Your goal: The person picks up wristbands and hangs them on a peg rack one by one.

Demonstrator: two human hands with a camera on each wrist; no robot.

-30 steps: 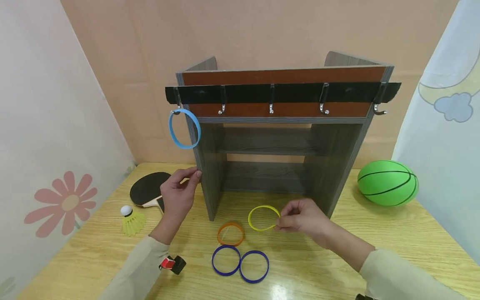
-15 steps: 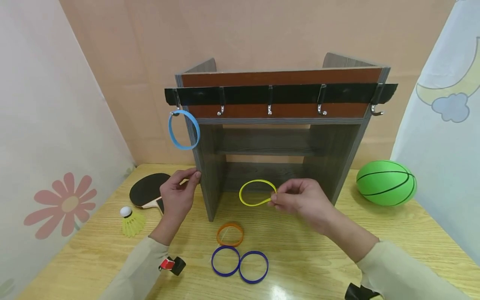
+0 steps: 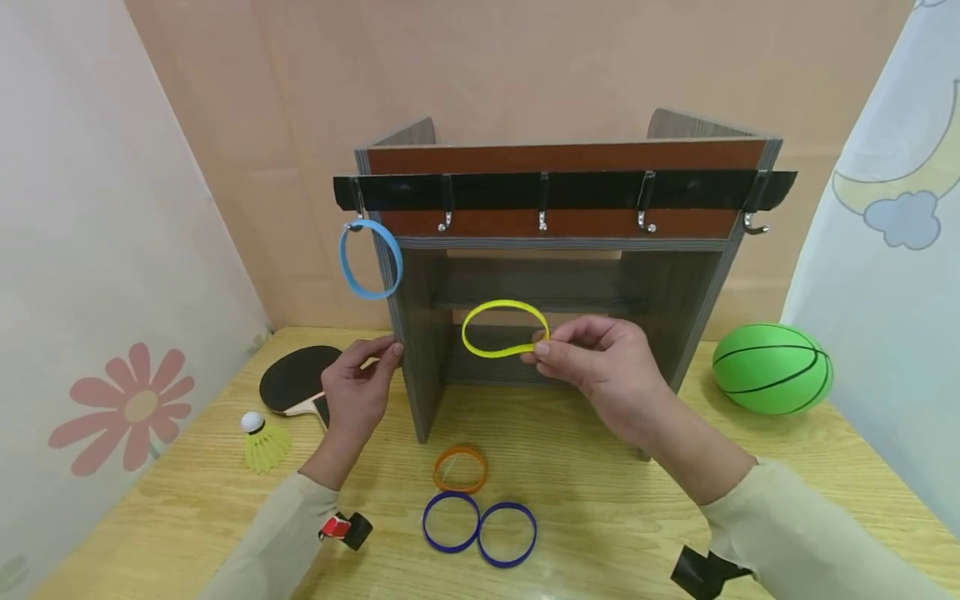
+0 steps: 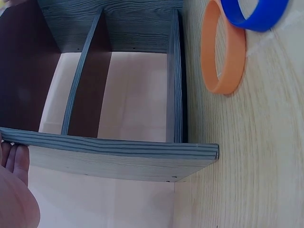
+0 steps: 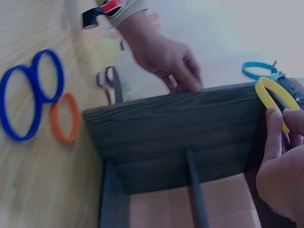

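Care is called for in how the yellow band is handled: it is pinched at its right side between the thumb and fingers of the right hand, so that the rest of the loop sticks out free to the left. The step in hand is judged to be a carry through the air in front of the shelf, best done with a light pinch at the very edge, since a harder squeeze would probably narrow the opening. The front edge of the left side panel is gripped by the fingers of the left hand; a firm hold without tugging is advised there, lest the hooks be shifted. The light blue band, hung on the leftmost hook, is best not brushed. The yellow band is held below the hooks and above the bench, on which an orange band and two dark blue bands are laid. It is seen as a thin, bright, closed loop, oval in the head view, with an inward bend beside the thumb. Soft, springy rubber is suggested by that bend; no print can be made out.
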